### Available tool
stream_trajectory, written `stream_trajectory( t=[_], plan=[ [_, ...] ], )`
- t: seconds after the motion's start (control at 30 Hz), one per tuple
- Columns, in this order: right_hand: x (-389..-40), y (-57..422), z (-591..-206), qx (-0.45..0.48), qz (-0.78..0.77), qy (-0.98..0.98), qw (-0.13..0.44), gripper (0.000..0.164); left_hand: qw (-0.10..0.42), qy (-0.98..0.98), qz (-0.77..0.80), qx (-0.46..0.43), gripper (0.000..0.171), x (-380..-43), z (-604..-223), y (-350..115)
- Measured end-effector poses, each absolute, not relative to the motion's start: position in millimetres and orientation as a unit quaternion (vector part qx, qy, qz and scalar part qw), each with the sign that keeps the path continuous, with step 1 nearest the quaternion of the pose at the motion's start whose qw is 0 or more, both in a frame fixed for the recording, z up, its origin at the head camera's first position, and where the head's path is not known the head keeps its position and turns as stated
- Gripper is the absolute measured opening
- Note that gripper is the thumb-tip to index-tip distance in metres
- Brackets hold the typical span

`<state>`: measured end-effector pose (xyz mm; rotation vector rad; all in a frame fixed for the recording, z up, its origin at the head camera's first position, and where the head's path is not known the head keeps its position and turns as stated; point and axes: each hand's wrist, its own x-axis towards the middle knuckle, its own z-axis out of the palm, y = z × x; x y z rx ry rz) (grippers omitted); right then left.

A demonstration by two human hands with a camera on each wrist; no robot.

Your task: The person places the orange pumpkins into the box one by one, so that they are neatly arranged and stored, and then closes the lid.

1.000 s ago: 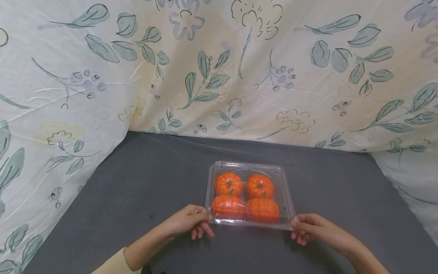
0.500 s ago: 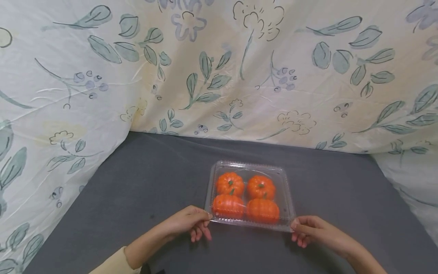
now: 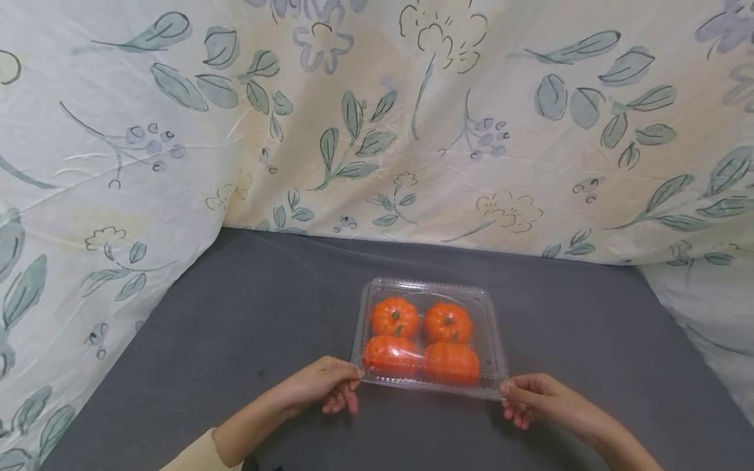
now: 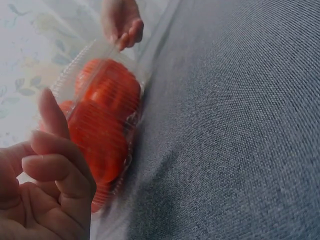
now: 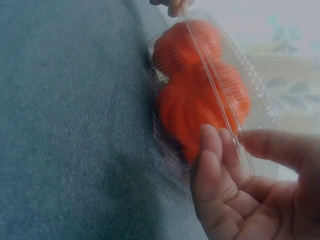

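Observation:
A clear plastic clamshell container (image 3: 493, 327) sits on the grey cloth with its lid down. Inside it are several orange toy pumpkins (image 3: 450, 362) with green stems, seen through the plastic. My left hand (image 3: 326, 384) pinches the rim at the near left corner, its other fingers loosely curled below. At the near right corner my right hand (image 3: 542, 397) pinches the rim between thumb and fingers; the right wrist view shows the thumb (image 5: 270, 145) against the rim's edge. In the left wrist view, the left hand's own curled fingers (image 4: 60, 160) partly hide its grip.
Grey cloth (image 3: 277, 294) covers the table around the container. Behind and at both sides hangs a pale floral curtain (image 3: 377, 118) that meets the table's far edge.
Both hands keep their grip on the container's near corners, and the container stays almost where it was. The free fingers of my left hand have curled in slightly.

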<state>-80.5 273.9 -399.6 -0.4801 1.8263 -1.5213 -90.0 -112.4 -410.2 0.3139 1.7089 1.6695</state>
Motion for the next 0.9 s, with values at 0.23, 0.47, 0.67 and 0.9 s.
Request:
stream_trajectory(
  t=[0.23,0.47,0.67,0.9],
  plan=[
    [-79,273,-401,-0.176,-0.586,0.710,0.349,0.034,0.353,0.664,0.647,0.126,0.027,-90,-409,-114],
    [-80,273,-402,-0.182,-0.585,0.710,0.347,0.034,0.355,0.663,0.648,0.120,0.027,-91,-410,-115],
    [-81,272,-403,-0.181,-0.591,0.708,0.342,0.032,0.356,0.675,0.633,0.126,0.029,-93,-411,-118],
    [-86,277,-389,-0.165,-0.497,0.802,0.286,0.034,0.269,0.815,0.480,0.184,0.045,-99,-390,-133]
  ],
)
